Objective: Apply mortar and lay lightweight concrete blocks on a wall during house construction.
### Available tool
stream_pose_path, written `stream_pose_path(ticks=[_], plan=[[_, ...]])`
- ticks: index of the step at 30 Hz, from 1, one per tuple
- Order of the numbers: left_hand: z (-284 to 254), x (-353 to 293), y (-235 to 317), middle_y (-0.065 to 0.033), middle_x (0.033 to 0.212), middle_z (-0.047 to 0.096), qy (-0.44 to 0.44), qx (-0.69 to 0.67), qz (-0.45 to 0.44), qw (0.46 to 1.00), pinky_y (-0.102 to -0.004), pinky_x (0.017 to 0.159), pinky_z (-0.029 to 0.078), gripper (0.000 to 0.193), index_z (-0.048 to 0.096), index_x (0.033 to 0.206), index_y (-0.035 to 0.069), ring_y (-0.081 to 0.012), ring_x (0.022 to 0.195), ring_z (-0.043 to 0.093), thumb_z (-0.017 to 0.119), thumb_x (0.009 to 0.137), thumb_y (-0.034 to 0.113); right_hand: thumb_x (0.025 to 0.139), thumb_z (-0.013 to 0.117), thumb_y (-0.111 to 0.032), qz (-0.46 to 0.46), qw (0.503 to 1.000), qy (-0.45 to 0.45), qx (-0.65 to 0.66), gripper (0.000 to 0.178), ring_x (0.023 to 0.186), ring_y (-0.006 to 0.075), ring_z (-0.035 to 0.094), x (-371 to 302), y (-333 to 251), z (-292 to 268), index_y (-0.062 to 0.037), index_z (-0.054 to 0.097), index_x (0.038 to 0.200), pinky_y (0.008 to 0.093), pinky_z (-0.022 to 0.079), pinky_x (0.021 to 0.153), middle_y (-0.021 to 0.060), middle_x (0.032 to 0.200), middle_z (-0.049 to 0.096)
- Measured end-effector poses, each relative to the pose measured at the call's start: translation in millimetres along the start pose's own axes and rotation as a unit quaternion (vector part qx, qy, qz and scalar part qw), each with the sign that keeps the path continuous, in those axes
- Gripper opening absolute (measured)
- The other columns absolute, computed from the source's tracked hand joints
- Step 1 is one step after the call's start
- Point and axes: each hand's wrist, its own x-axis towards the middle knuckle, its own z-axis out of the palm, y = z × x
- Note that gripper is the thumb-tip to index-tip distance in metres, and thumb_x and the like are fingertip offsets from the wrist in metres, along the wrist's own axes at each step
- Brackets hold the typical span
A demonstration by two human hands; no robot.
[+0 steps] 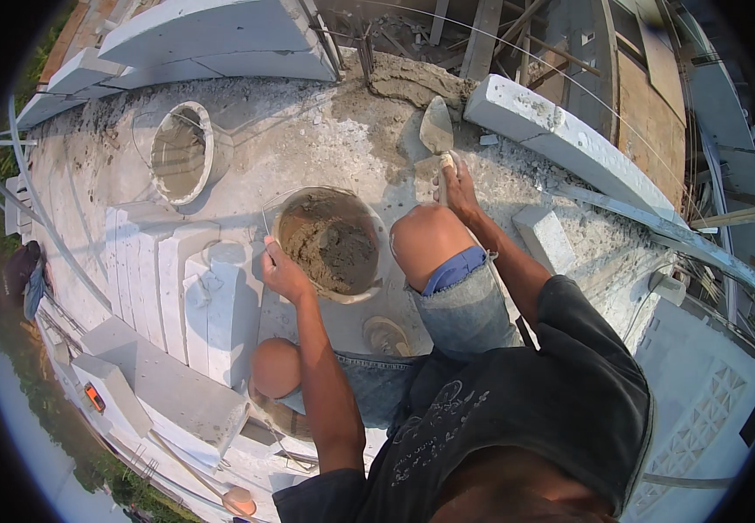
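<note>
My right hand point(458, 186) is closed round the handle of a pointed trowel point(436, 128). Its blade points away from me, beside a strip of wet mortar point(421, 84) along the wall line. At the left side of a bucket, my left hand point(285, 272) has its fingers closed on the thin wire handle point(264, 223). The bucket point(381, 228) stands upright between my knees and the mortar strip, with lumpy grey-brown mortar point(334, 248) inside. A white block point(506, 113) lies at the right end of the mortar strip.
A second bucket point(217, 157) with greyish contents stands at far left. Several pale blocks point(173, 279) are stacked left of me. A loose block point(545, 238) lies to my right. Curved block walls point(212, 39) edge the floor; beyond them are timber planks point(482, 39). Another person point(24, 275) is at far left.
</note>
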Motion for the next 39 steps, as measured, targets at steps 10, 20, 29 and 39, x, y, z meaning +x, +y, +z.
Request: stream_pose_path(ticks=[10,20,29,39], plan=[[-3,5,-4,-0.006,0.07,0.057,-0.006,-0.002,0.002,1.0,-0.034,0.063,0.04,0.049,0.067,0.085,-0.004,-0.0167,0.064,0.047,0.053,0.097,0.041,0.1,0.045,-0.029,-0.004,0.989,0.071,0.126,0.039,0.053,0.017,0.054,5,-8,24,-0.0155,0.035,0.136,0.032,0.048,0.042,0.0088,0.083,0.053],[-10,10,-10,-0.0068,0.069,0.057,0.005,0.007,-0.023,1.0,-0.0352,0.063,0.04,0.05,0.066,0.085,-0.003,-0.0174,0.064,0.046,0.052,0.097,0.044,0.1,0.042,-0.029,-0.022,0.999,-0.019,0.037,0.049,0.056,0.0212,0.057,43,-6,92,-0.0113,0.023,0.142,0.0353,0.052,0.046,0.0152,0.095,0.054],[-8,13,-10,-0.0088,0.074,0.06,0.004,-0.026,-0.045,0.999,-0.0365,0.066,0.042,0.05,0.066,0.086,-0.003,-0.0186,0.068,0.049,0.054,0.096,0.043,0.097,0.046,-0.03,-0.154,0.892,0.069,-0.42,0.05,0.057,0.0254,0.065,44,-21,38,-0.0085,0.03,0.139,0.0398,0.052,0.046,0.0186,0.08,0.062],[-1,4,4,-0.0096,0.076,0.061,-0.004,0.007,-0.016,1.0,-0.0366,0.069,0.043,0.048,0.066,0.088,-0.003,-0.0199,0.07,0.051,0.053,0.096,0.042,0.096,0.048,-0.031,-0.156,0.924,0.045,-0.345,0.051,0.062,0.034,0.067,70,-26,51,-0.0063,0.033,0.137,0.047,0.053,0.067,0.0275,0.088,0.065]])
